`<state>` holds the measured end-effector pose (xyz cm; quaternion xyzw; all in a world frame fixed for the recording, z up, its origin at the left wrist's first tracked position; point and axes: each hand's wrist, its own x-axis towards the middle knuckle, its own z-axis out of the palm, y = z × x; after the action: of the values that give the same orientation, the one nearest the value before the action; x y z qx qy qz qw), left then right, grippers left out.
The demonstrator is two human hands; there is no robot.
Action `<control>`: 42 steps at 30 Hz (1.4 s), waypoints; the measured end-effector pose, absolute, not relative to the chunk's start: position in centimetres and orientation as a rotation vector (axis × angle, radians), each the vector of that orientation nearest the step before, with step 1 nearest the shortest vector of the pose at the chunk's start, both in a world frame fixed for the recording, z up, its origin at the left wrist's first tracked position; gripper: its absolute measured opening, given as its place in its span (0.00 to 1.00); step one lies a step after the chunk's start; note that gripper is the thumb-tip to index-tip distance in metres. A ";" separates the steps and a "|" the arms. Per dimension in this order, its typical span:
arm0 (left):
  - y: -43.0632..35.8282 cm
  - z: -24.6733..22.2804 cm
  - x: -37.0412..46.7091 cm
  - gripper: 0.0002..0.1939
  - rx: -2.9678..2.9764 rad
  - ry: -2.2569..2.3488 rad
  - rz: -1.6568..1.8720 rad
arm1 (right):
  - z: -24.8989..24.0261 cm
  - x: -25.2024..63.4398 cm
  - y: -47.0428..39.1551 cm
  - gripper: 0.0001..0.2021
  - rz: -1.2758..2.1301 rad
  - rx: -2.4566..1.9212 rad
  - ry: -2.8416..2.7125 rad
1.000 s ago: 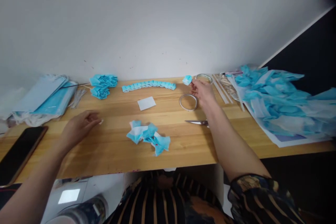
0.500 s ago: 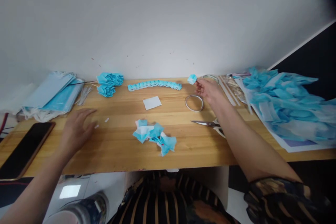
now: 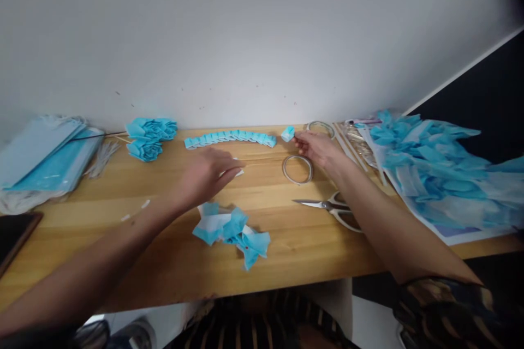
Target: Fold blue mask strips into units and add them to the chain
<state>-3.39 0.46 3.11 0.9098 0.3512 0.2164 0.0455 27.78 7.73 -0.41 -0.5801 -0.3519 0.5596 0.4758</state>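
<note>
A small folded blue-and-white piece of mask fabric (image 3: pixel 288 133) is pinched in the fingertips of my right hand (image 3: pixel 315 148), above the back of the table. My left hand (image 3: pixel 208 172), slightly blurred, is over the white card (image 3: pixel 240 173) and hides most of it; its thumb and fingers are a little apart and nothing shows in them. Behind it lies a long curved strip of folded blue pieces (image 3: pixel 231 137). A roll of tape (image 3: pixel 284 170) lies just in front of my right hand. Scissors (image 3: pixel 327 205) rest partly under my right forearm.
Crumpled blue fabric pieces (image 3: pixel 233 230) lie at the front. Blue fabric flowers (image 3: pixel 149 133) and stacked face masks (image 3: pixel 45 158) are at the left, near a phone (image 3: pixel 16 234). A heap of blue fabric (image 3: pixel 442 169) covers the right side. A second tape roll (image 3: pixel 320 122) stands behind.
My left hand has swung right and away from me, from beside the small white scraps to over the white card. My right hand keeps the folded piece. The view has shifted slightly.
</note>
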 end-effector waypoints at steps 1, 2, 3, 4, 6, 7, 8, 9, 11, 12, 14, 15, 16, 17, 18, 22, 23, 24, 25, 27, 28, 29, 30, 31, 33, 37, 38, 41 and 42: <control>2.0 3.0 -2.0 0.17 2.826 1.089 0.511 | -0.5 27.8 7.9 0.08 1.377 -1.421 -0.864; 3.3 2.8 -0.7 0.17 2.858 1.118 0.381 | -0.6 27.9 8.0 0.08 1.389 -1.424 -0.868; 4.6 2.5 0.3 0.17 2.874 1.113 0.281 | -0.7 28.0 8.1 0.08 1.403 -1.428 -0.871; 5.6 2.2 1.2 0.17 2.880 1.117 0.206 | -0.8 28.1 8.2 0.08 1.418 -1.433 -0.872; 7.2 1.4 2.6 0.16 2.878 1.120 0.105 | -1.1 28.3 8.3 0.09 1.447 -1.443 -0.873; 7.7 1.0 3.1 0.16 2.878 1.129 0.082 | -1.2 28.4 8.4 0.09 1.459 -1.449 -0.871; 8.1 0.6 3.5 0.16 2.881 1.131 0.073 | -1.3 28.5 8.5 0.09 1.473 -1.454 -0.870; 8.4 0.2 3.8 0.15 2.888 1.131 0.075 | -1.3 28.5 8.5 0.09 1.486 -1.462 -0.871; 8.8 -0.4 4.2 0.14 2.911 1.125 0.090 | -1.3 28.5 8.7 0.09 1.512 -1.488 -0.875; 8.9 -0.6 4.4 0.13 2.924 1.121 0.086 | -1.2 28.4 8.8 0.09 1.519 -1.509 -0.876; 9.2 -0.8 4.8 0.12 2.942 1.130 0.066 | -1.0 28.2 9.0 0.08 1.521 -1.558 -0.879; 9.3 -0.8 5.0 0.12 2.944 1.139 0.052 | -0.9 28.0 9.2 0.08 1.515 -1.581 -0.880; 9.3 -0.8 5.1 0.11 2.942 1.144 0.040 | -0.8 27.9 9.3 0.09 1.512 -1.600 -0.884; 9.4 -0.7 5.3 0.11 2.935 1.153 0.030 | -0.6 27.9 9.5 0.09 1.509 -1.617 -0.890; 9.4 -0.7 5.3 0.11 2.926 1.158 0.022 | -0.5 27.8 9.7 0.10 1.505 -1.632 -0.895; 9.4 -0.5 5.4 0.11 2.891 1.161 -0.013 | -0.2 27.5 10.0 0.13 1.487 -1.681 -0.895; 9.3 -0.5 5.3 0.11 2.886 1.158 -0.015 | -0.1 27.4 10.1 0.13 1.485 -1.692 -0.890; 9.3 -0.5 5.3 0.11 2.882 1.154 -0.014 | -0.1 27.3 10.1 0.13 1.486 -1.701 -0.885; 9.3 -0.5 5.3 0.11 2.877 1.153 -0.012 | -0.1 27.2 10.1 0.12 1.489 -1.708 -0.879; 9.3 -0.4 5.2 0.11 2.864 1.151 -0.013 | 0.0 27.1 10.1 0.11 1.492 -1.716 -0.871; 9.4 -0.3 5.2 0.11 2.857 1.149 -0.018 | 0.0 27.0 10.1 0.11 1.492 -1.717 -0.868; 9.4 -0.3 5.3 0.11 2.851 1.149 -0.021 | 0.0 27.0 10.2 0.11 1.489 -1.717 -0.866; 9.4 -0.3 5.3 0.12 2.846 1.151 -0.023 | 0.0 27.0 10.2 0.11 1.487 -1.718 -0.866; 9.4 -0.2 5.3 0.12 2.843 1.154 -0.022 | 0.0 27.0 10.3 0.11 1.485 -1.723 -0.867; 9.5 -0.3 5.3 0.12 2.841 1.156 -0.013 | -0.1 27.0 10.3 0.11 1.481 -1.736 -0.868; 9.5 -0.4 5.2 0.12 2.840 1.139 0.015 | 0.0 26.8 10.4 0.12 1.481 -1.747 -0.865; 9.5 -0.5 5.1 0.12 2.838 1.137 0.016 | 0.0 26.8 10.3 0.12 1.480 -1.747 -0.863; 9.3 -0.6 5.1 0.13 2.837 1.141 0.050 | 0.0 26.7 10.3 0.11 1.480 -1.753 -0.868; 9.3 -0.6 5.0 0.14 2.841 1.144 0.065 | 0.0 26.7 10.3 0.11 1.486 -1.751 -0.872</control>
<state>5.05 9.30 -0.64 0.9267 0.3732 0.0210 0.0392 26.74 10.33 -0.04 -0.6715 -0.3343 0.5697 0.3358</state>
